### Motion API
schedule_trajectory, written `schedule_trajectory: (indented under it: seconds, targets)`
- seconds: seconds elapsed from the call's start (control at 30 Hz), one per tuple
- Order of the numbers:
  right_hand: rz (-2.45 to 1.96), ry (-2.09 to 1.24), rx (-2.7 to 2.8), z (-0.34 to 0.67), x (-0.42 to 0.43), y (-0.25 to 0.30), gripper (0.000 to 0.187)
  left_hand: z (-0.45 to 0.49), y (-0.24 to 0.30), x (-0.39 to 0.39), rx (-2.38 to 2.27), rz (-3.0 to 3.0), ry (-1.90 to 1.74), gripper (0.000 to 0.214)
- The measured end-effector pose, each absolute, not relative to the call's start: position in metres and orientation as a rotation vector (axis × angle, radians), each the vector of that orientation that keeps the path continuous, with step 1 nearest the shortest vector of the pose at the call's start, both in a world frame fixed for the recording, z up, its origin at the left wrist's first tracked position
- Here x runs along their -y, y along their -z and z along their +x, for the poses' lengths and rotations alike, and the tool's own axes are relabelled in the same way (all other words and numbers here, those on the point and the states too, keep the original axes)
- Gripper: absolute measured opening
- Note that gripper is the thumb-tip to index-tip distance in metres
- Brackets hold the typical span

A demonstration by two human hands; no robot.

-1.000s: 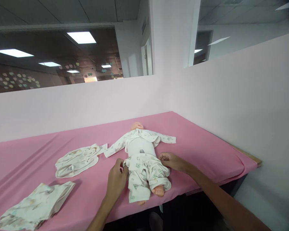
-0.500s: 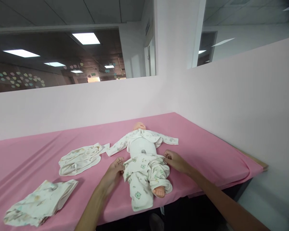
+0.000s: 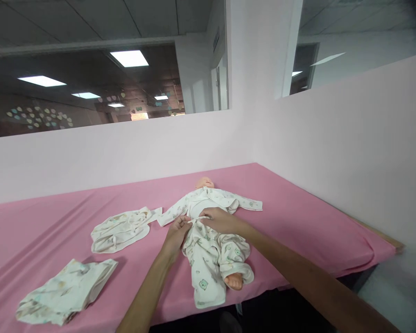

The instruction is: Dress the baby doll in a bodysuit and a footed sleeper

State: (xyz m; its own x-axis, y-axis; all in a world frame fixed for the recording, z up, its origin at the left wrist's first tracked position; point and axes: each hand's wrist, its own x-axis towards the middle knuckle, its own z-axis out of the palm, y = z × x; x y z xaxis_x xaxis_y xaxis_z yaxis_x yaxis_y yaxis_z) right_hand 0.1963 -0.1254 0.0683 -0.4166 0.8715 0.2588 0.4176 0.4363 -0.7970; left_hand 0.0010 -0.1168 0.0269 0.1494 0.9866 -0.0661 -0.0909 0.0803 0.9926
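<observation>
A baby doll lies on its back, head toward the wall, in a white printed long-sleeved top with both sleeves spread wide. White printed baby pants cover its legs; one bare foot shows at the right cuff, while the other leg's end is covered. My left hand pinches the waistband at its left side. Across the doll's belly, my right hand grips the waistband near its middle, close to my left fingers. The hand hides part of the belly.
A pink sheet covers the table, which meets walls behind and at the right. Left of the doll lies a loose white printed garment. A folded printed cloth rests near the front left edge.
My right hand has moved left from the right side of the waistband to its middle, beside my left hand. My left hand has shifted slightly up along the waist.
</observation>
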Motion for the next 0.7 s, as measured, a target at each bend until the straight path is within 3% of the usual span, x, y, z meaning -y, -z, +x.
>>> schedule_trajectory:
  seconds: [0.2, 0.43, 0.7]
  targets:
    - [-1.201, -1.044, 1.99, 0.2, 0.111, -0.065, 0.033, -0.009, -0.021, 0.104, -0.997, 1.137, -1.084, 0.032]
    - [-1.226, -1.124, 1.961, 0.207, 0.113, -0.067, 0.012, 0.002, -0.024, 0.077, -1.079, 1.353, -1.266, 0.015]
    - [-1.26, -1.121, 1.815, 0.207, 0.113, -0.061, 0.01, 0.014, -0.009, 0.07, -1.21, 1.392, -1.417, 0.008]
